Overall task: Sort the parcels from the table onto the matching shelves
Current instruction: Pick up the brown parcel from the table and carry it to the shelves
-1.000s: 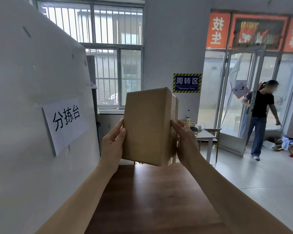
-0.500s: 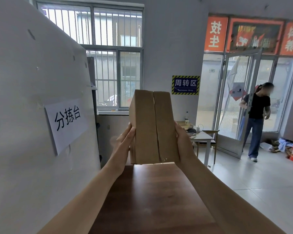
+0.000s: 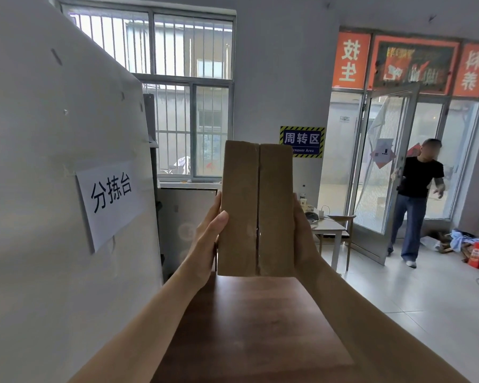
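While it's held up over the far edge of the wooden counter (image 3: 249, 327), the cardboard parcel (image 3: 256, 211) stands upright, seam facing the camera, with the left hand (image 3: 208, 244) and right hand (image 3: 302, 239) pressed flat against its two sides.

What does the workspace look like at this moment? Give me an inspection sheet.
Surface: brown wooden table, no parcels on the visible part.
Job's things: cardboard box held upright above the table, taped seam facing the camera; no label seen.
Clutter: nothing seen.
Grippers: left hand and right hand press opposite sides of the box.
Cables: nothing seen on the table.
Surroundings: white partition with paper sign; person at glass door.
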Demonstrator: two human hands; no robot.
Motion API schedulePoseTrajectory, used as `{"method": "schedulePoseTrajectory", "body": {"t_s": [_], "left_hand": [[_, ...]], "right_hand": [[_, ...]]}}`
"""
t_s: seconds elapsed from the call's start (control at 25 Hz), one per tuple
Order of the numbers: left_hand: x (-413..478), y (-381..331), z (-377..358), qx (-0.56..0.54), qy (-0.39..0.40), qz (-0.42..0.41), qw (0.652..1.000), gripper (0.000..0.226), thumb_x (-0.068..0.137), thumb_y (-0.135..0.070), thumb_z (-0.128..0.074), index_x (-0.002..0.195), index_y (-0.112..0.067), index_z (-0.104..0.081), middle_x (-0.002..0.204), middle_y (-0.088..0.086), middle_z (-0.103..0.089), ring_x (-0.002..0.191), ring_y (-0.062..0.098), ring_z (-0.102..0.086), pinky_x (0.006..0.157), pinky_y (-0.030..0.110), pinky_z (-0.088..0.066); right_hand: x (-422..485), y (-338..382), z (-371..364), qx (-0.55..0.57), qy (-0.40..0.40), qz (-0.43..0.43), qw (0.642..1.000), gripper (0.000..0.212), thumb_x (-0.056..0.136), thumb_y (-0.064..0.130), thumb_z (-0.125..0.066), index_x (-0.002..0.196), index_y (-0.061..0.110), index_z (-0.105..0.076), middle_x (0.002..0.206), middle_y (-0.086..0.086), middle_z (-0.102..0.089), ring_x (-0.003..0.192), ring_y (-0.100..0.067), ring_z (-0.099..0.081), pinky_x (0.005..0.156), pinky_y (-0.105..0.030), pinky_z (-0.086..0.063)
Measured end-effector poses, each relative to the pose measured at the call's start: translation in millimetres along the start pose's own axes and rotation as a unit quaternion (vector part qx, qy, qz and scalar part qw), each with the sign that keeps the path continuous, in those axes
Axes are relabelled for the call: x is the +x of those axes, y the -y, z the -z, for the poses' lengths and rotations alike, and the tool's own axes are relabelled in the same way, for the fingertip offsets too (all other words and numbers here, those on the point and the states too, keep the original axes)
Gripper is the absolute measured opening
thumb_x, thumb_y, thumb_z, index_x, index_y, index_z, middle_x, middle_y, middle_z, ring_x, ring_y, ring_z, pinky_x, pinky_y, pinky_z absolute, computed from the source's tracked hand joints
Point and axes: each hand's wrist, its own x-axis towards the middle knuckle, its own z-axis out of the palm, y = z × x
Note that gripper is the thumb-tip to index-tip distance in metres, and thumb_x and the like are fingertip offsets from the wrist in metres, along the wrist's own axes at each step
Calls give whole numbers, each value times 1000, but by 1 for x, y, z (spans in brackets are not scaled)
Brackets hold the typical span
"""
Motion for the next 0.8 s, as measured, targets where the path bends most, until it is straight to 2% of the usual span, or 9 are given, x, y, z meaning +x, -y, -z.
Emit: {"method": "schedulePoseTrajectory", "body": {"t_s": [0.08, 0.16, 0.24, 0.28, 0.4, 0.48, 0.6, 0.72, 0.8], "left_hand": [[0, -1, 2, -6, -22, 2, 1000, 58, 81, -51, -57, 128, -18, -55, 104, 2, -69, 88, 16, -66, 69, 29, -56], [1, -5, 7, -7, -58, 3, 998, 31, 92, -35, -51, 117, -21, -63, 97, 3, -70, 82, 16, -68, 66, 27, -57], [3, -7, 14, 12, -86, -13, 996, 31, 97, -27, -44, 121, -23, -62, 107, 5, -69, 89, 16, -69, 74, 29, -58], [4, -6, 18, 22, -95, -25, 995, 34, 98, -25, -42, 127, -22, -58, 114, 6, -67, 96, 18, -68, 80, 34, -58], [8, 2, 24, 52, -136, -55, 988, 39, 98, -25, -43, 136, -22, -51, 124, 10, -64, 109, 26, -65, 91, 45, -54], [13, 8, 27, 55, -172, -58, 982, 37, 96, -23, -47, 132, -21, -55, 124, 11, -66, 111, 29, -64, 93, 52, -52], [19, 15, 23, 40, -208, -51, 976, 34, 94, -16, -51, 127, -15, -60, 119, 13, -68, 109, 31, -65, 93, 55, -51], [21, 18, 12, 19, -192, -37, 981, 31, 96, -19, -49, 123, -12, -63, 111, 13, -71, 100, 29, -69, 85, 49, -56], [21, 18, 7, 3, -142, -41, 989, 31, 97, -29, -41, 108, -15, -67, 95, 7, -72, 87, 25, -71, 76, 42, -57]], "right_hand": [[7, -6, 8, -49, -48, 8, 998, 58, 64, 69, -65, 109, 33, -73, 119, 0, -71, 109, -22, -67, 94, -45, -54], [8, -8, 18, -75, -84, 42, 993, 52, 71, 60, -69, 118, 40, -66, 131, 7, -63, 124, -22, -54, 106, -51, -40], [10, -6, 30, -74, -105, 83, 988, 26, 82, 31, -67, 108, 33, -71, 108, 15, -73, 111, -14, -61, 96, -43, -49], [8, -4, 33, -69, -103, 94, 988, 25, 84, 20, -65, 106, 30, -72, 97, 16, -74, 105, -12, -64, 91, -42, -52], [10, -1, 37, -47, -131, 82, 987, 24, 84, 12, -62, 87, 30, -78, 84, 8, -76, 101, -21, -64, 92, -52, -49], [11, 2, 36, -36, -153, 84, 984, 33, 91, 11, -57, 75, 27, -79, 76, 7, -76, 91, -18, -65, 80, -41, -56], [12, 8, 34, -19, -155, 100, 983, 23, 94, 14, -54, 93, 21, -76, 88, 1, -76, 92, -20, -68, 66, -32, -61], [11, 8, 28, -36, -152, 99, 983, 23, 94, 25, -54, 110, 22, -71, 108, -7, -74, 113, -31, -65, 83, -44, -59], [11, 6, 25, -44, -128, 103, 985, 27, 94, 33, -53, 113, 24, -70, 119, -12, -71, 119, -36, -61, 93, -52, -53]]}}
